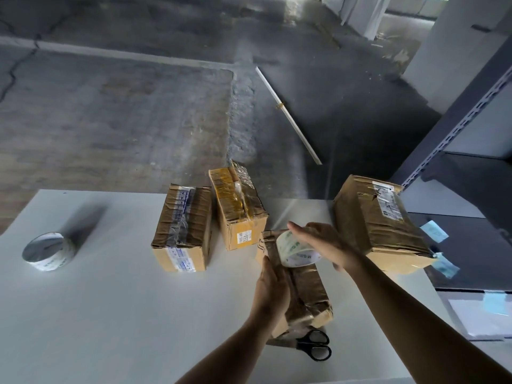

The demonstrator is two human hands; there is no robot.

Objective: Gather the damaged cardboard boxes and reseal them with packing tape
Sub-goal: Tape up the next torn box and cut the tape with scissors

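A small crumpled cardboard box [307,286] lies on the white table [124,314] in front of me. My left hand [271,289] grips its left side. My right hand [324,242] holds a clear packing tape roll [296,249] against the box's far end. Three more worn boxes stand behind: a long one with blue-printed tape [182,228], a yellow-taped one [238,206], and a large dented one with a shipping label [379,225] at the right.
A second tape roll [48,250] lies at the table's left. Black-handled scissors [315,345] lie just behind the small box, near my forearms. A grey metal shelf rack [471,139] stands at the right. Beyond the table is bare concrete floor with a white strip [288,115].
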